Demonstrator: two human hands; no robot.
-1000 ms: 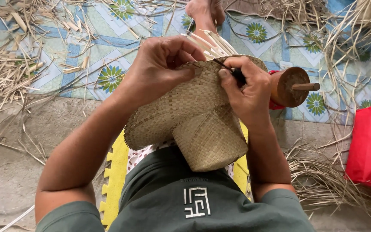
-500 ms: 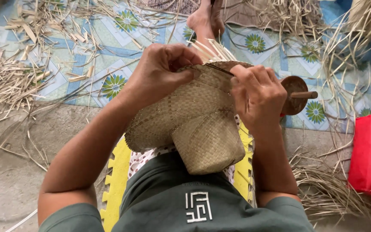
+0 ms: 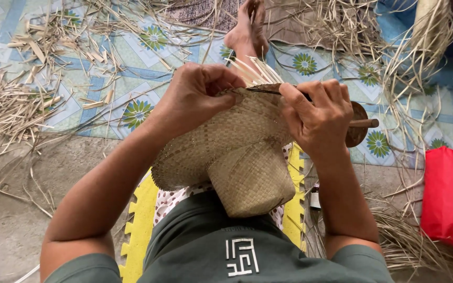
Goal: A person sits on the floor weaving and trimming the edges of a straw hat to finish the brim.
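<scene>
Two hands at centre frame work one woven straw hat (image 3: 237, 152), tan, plaited in flat strips, crown toward the lower centre, unfinished brim edge toward the top with loose strip ends (image 3: 255, 71) fanning out. Left hand (image 3: 195, 97) pinches the brim edge, fingers closed. Right hand (image 3: 318, 118) is curled tight on a thin dark tool (image 3: 268, 91) laid along that edge. Dry straw scraps (image 3: 11, 99) crowd the patterned floor mat (image 3: 132, 63) at upper left; a red bag (image 3: 449, 196) sits at lower right.

A floor-level weaving workplace: straw scraps (image 3: 11, 102) litter a patterned mat (image 3: 132, 63).
</scene>
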